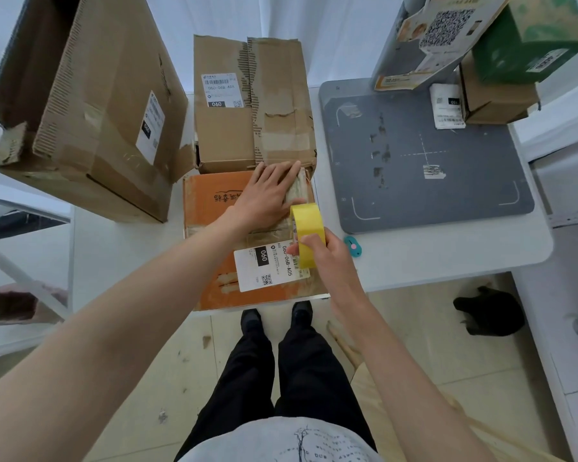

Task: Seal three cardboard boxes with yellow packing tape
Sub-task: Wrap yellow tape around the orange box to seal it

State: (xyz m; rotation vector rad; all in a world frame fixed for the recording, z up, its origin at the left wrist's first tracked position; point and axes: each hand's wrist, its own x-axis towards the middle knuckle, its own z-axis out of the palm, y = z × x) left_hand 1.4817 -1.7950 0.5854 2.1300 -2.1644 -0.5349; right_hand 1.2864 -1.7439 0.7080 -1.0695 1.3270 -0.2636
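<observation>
Our right hand (324,253), nearest of the two, has its grip closed round the yellow tape roll (308,234), thumb through the core and fingers curled over the outer band, holding it upright just above the white shipping label (268,266) on the orange box (211,208). Ahead of that grip our left hand (267,191) lies flat, fingers straight, pressing the box top near its far edge, where a pale strip runs under the fingertips. We cannot tell whether any yellow tape has been pulled free yet.

We judge the main risk to be the tape going down crooked or wrinkled, since the top is already scuffed and layered with old clear tape and a glossy label that may not hold adhesive well. Should the left hand lift early, the light box could slide on the smooth white desk (447,261).

Beyond the left hand stands a worn brown box (234,138) with torn corrugated edges; further left leans a large open carton (97,105).
</observation>
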